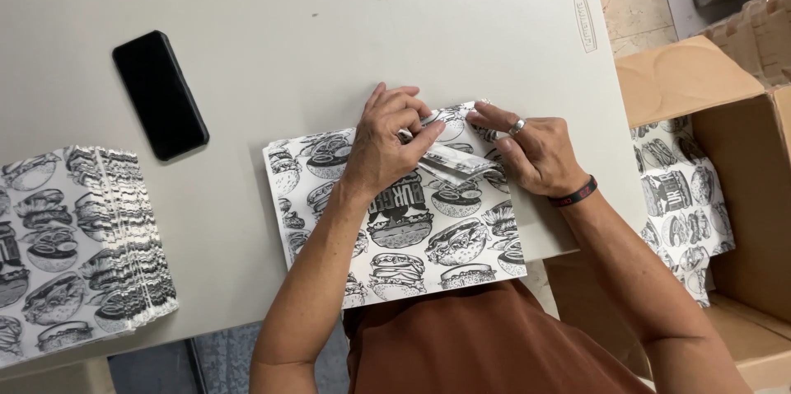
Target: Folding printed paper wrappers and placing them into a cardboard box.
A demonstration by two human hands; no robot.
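Observation:
A paper bag (412, 237) printed with black-and-white burger drawings lies flat on the grey table (329, 39), its lower edge hanging over the table's near side. My left hand (387, 143) and my right hand (531, 151) meet at the bag's far edge. The fingers of both pinch a small clear-wrapped packet (453, 161) that rests on the bag by its opening. My right hand wears a ring and a dark wristband.
A stack of the same printed bags (74, 246) sits at the table's near left corner. A black phone (160, 94) lies face up at left. An open cardboard box (725, 196) with more printed bags (680, 196) stands at right, below the table edge.

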